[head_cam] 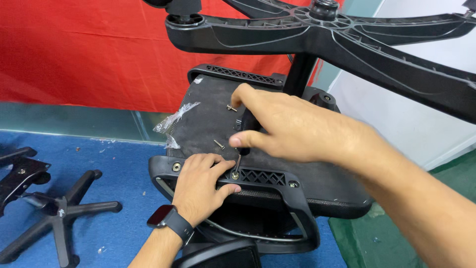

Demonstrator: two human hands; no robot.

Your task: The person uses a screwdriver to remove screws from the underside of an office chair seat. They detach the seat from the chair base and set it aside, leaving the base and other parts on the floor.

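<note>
An upturned office chair seat (208, 124) lies before me, its black fabric underside facing up. My right hand (287, 126) grips a black-handled screwdriver (246, 130) whose tip sits on a screw (235, 174) in the black plastic bracket (263, 178) at the seat's near edge. My left hand (201, 186), with a dark smartwatch (166, 218) on the wrist, rests on the bracket beside that screw, fingers curled over the edge. Two loose screws (219, 144) lie on the fabric, one near my right index finger.
The chair's black star base (347, 39) reaches overhead across the top. A second star base (59, 213) and a black metal plate (20, 176) lie on the blue floor at left. Torn clear plastic (173, 119) hangs off the seat. Red cloth covers the wall behind.
</note>
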